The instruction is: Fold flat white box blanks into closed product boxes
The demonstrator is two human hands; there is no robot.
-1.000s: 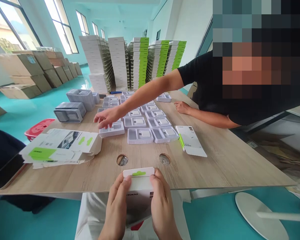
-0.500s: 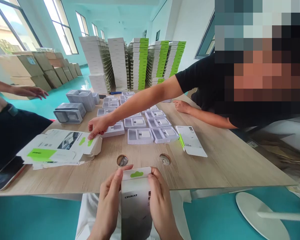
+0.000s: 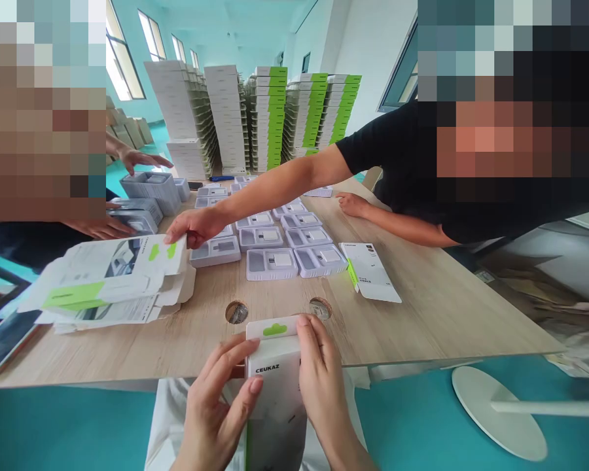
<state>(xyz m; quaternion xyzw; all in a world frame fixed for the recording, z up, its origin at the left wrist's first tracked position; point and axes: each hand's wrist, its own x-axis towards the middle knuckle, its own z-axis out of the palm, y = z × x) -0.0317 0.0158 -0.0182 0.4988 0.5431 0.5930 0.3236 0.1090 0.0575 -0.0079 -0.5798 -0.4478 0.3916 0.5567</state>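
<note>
A white carton box [image 3: 277,399] with a green hang-hole tab and the word CEUKAZ stands upright in front of me, over my lap at the table's near edge. My right hand [image 3: 324,386] wraps its right side, with thumb and fingers at the tab's right end. On the other side my left hand [image 3: 220,399] grips the box, fingertips at the upper left corner and thumb on the front face. Its lower end runs out of view. Several white plastic trays [image 3: 272,264] lie in rows beyond, many holding a small white piece.
A co-worker's hand [image 3: 196,226] reaches across, gripping flattened cartons [image 3: 127,288]. Another person's hand [image 3: 98,227] touches stacked trays at left. One flat carton [image 3: 373,275] lies right. Tall carton stacks [image 3: 269,118] stand behind. The table [image 3: 422,327] has two holes.
The box has shifted slightly right and up. My left fingers have moved from the tab to the upper left corner. The co-worker has raised the cartons' edge. Another person has leaned in from the left.
</note>
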